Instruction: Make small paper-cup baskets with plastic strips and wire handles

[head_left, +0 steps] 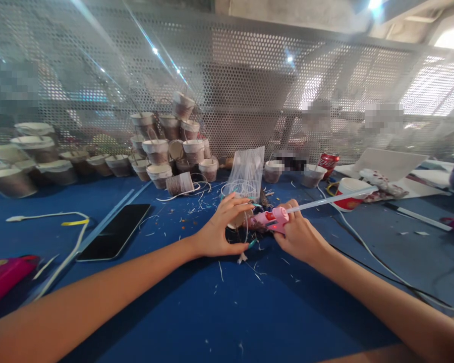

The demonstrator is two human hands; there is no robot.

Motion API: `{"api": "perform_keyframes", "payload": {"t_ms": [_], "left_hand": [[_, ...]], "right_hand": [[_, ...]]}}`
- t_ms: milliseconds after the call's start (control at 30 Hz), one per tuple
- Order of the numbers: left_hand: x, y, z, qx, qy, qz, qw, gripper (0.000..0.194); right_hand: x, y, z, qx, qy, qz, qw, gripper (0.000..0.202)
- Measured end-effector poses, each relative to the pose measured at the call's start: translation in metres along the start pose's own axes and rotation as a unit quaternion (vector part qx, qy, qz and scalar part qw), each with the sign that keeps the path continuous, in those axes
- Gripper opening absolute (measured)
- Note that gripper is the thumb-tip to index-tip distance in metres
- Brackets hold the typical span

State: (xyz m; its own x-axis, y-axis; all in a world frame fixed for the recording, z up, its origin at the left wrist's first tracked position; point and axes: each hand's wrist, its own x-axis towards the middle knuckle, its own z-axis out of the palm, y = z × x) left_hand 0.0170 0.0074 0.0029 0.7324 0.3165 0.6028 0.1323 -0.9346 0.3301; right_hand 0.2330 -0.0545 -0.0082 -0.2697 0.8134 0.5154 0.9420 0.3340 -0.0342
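My right hand (301,236) grips a pink hot glue gun (276,219) with a small red light on its side. A long translucent glue stick (329,200) juts from its back end toward the right. The nozzle points left, at a small pot (242,220) that seems to lie on its side. My left hand (223,227) curves round this pot, fingers above and thumb below, with a thin white cord beside it. Fingers and glue gun hide much of the pot, so its far side does not show.
Stacked small pots (157,151) stand behind, before a perforated metal screen (245,75). A phone (114,232) and a magenta glue gun (7,277) lie left. White strands (245,174) lie behind my hands. On the right are a red can (328,164), a mug (350,202) and cables.
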Motion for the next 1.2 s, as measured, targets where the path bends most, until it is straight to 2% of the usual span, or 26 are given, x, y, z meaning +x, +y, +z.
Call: {"api": "perform_keyframes", "payload": {"t_ms": [433,567,700,800,1000,1200], "left_hand": [[0.0002,0.0016,-0.0014,-0.006,-0.006,-0.014,1.000,0.072],[0.0001,0.0011,-0.0007,-0.007,-0.001,-0.005,1.000,0.071],[0.0003,0.0004,-0.0002,-0.006,0.002,-0.005,1.000,0.071],[0.0008,0.0005,-0.0004,-0.010,0.002,-0.005,1.000,0.072],[0.0009,0.0007,-0.0009,-0.012,-0.004,-0.012,1.000,0.072],[0.0007,0.0005,-0.0004,-0.014,-0.006,-0.013,1.000,0.072]], "right_hand": [[0.0020,-0.0029,-0.0020,-0.002,-0.046,0.052,0.998,0.028],[0.0034,-0.0049,-0.0018,-0.013,-0.023,0.024,0.999,0.027],[0.0032,-0.0058,0.0007,-0.022,0.016,0.030,0.999,0.027],[0.0027,-0.0050,0.0027,-0.019,0.023,0.024,0.999,0.027],[0.0023,-0.0051,0.0026,0.000,-0.016,0.035,0.999,0.028],[0.0021,-0.0067,0.0006,-0.002,-0.027,0.053,0.998,0.026]]}}
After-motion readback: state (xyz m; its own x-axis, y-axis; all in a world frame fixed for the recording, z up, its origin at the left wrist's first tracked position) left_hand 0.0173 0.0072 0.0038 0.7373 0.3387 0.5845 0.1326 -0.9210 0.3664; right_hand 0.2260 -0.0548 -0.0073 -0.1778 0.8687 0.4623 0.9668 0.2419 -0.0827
